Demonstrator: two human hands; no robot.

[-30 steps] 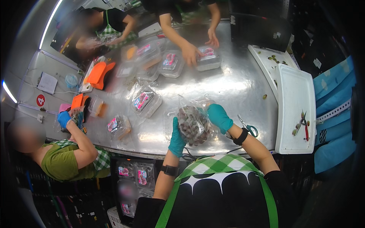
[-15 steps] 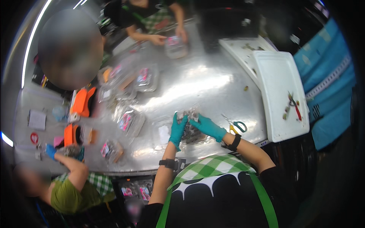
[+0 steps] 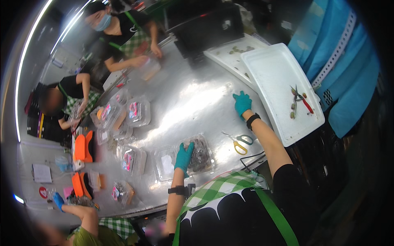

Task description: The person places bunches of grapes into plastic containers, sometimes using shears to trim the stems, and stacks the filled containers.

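A clear plastic clamshell box (image 3: 204, 152) stands on the metal table in front of me, its lid (image 3: 165, 164) folded out to the left with a white square on it. Dark, clustered pieces fill the box; their kind is too blurred to tell. My left hand (image 3: 184, 158), in a teal glove, grips the box's left side, thumb and fingers around the edge. My right hand (image 3: 243, 103), gloved too, reaches far out to the bare metal beside the white tray, fingers bent and apart. Whatever lies under its fingertips is hidden. Between the box and my right forearm lie scissors (image 3: 239, 142) with yellow and dark-green handles.
On the right stands a white tray (image 3: 269, 82) holding red-handled pruners (image 3: 303, 101) and small pieces; another white tray (image 3: 223, 53) sits behind it. Several labelled clear boxes (image 3: 138, 112) cluster left. Orange-topped devices (image 3: 84, 146) stand farther left. Co-workers work at the far and left sides.
My right hand has left the box and stretched forward and right to the table by the tray. My left hand stays at the box. The view has turned; a far co-worker's box has shifted.
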